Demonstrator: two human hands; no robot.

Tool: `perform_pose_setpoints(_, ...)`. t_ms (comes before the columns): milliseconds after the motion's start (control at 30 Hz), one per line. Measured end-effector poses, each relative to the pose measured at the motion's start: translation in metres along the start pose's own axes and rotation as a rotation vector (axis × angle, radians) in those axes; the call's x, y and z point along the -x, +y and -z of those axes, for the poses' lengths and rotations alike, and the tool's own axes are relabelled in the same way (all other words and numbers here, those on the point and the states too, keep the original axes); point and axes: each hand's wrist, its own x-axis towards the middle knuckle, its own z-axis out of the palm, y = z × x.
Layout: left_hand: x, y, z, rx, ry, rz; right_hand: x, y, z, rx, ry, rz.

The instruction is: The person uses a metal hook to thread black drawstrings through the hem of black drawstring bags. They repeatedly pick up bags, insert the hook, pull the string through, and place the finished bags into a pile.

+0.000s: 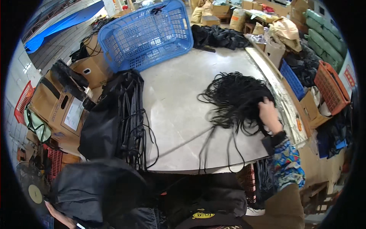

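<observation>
A tangled heap of black cords (pixel 238 95) lies on the right half of the pale tabletop (pixel 175 103). My right hand (pixel 270 114) is at the heap's right side, fingers curled into the cords. Several loose ends hang toward the near table edge, and one blurred strand runs off to the left. At the lower left, my left hand (pixel 61 216) is beside a black fabric piece (pixel 95 187) in front of me; the cloth hides most of its fingers. A stack of folded black bags (pixel 114 114) with dangling cords lies along the table's left edge.
A blue plastic basket (pixel 148 36) tilts at the table's far left. Cardboard boxes (pixel 63 110) stand on the left. Black cloth (pixel 221 36) lies at the far edge. On the right are an orange-red crate (pixel 331 87) and a long pale strip (pixel 282 91).
</observation>
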Motion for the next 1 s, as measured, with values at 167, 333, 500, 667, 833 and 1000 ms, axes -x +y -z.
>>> perform_pose_setpoints(167, 0.056, 0.045, -0.028, -0.06, -0.223, 0.039, 0.024, 0.0, 0.016, -0.072, -0.201, 0.125)
perform_pose_setpoints(333, 0.018, 0.033, -0.067, 0.037, -0.648, 0.035, 0.043, -0.011, 0.065, 0.066, -0.206, 0.18)
perform_pose_setpoints(500, 0.087, 0.125, -0.134, -0.248, -1.099, -0.479, 0.041, -0.051, 0.065, -0.327, -0.16, 0.239)
perform_pose_setpoints(667, 0.212, 0.154, -0.224, -0.034, -1.745, -0.52, 0.031, -0.104, 0.021, -0.443, -0.393, 0.355)
perform_pose_setpoints(833, 0.325, 0.137, -0.285, -0.04, -1.921, -0.853, 0.024, -0.109, 0.007, -0.427, -0.379, 0.31)
perform_pose_setpoints(1000, 0.392, 0.136, -0.331, 0.14, -1.904, -0.68, 0.026, -0.11, 0.037, -0.561, -0.318, 0.269)
